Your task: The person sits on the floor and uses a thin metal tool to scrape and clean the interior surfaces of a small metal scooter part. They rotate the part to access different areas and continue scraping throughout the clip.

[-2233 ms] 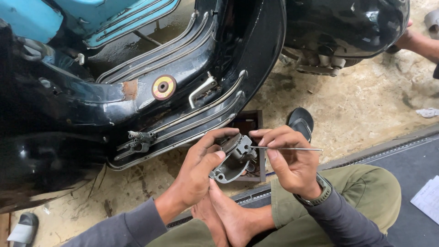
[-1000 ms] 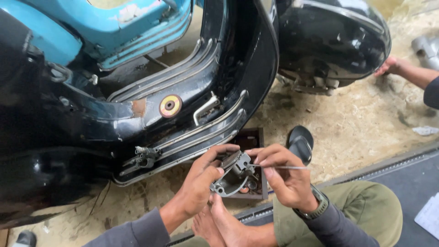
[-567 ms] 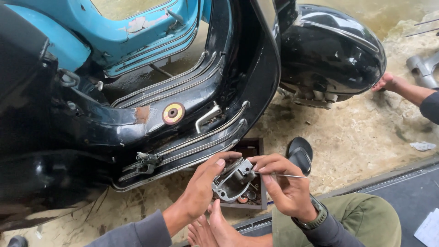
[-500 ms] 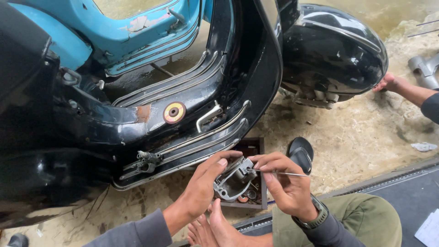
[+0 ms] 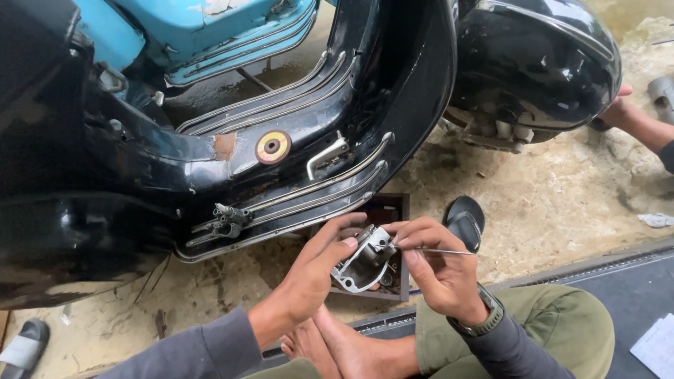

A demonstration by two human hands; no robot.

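Observation:
My left hand [image 5: 316,275] grips a small grey metal housing part [image 5: 364,261] from its left side, fingers curled over the top. My right hand [image 5: 437,269] pinches a thin metal rod [image 5: 449,251] whose tip goes into the part, the rod pointing out to the right. Both hands hover just above a small brown tray of bits [image 5: 390,210] on the sandy ground. My bare feet [image 5: 344,345] lie below the hands.
A black scooter body [image 5: 232,154] lies on its side just above the hands, with chrome floor rails [image 5: 330,193] and a blue scooter [image 5: 189,31] behind. Another person's hand [image 5: 621,109] reaches under the black side cowl [image 5: 540,60]. A black sandal [image 5: 465,219] lies right of the tray.
The view has tilted and shifted, so the scooter sits lower and larger in frame. My hands keep the same grip on the part and rod, with only slight turning of the part.

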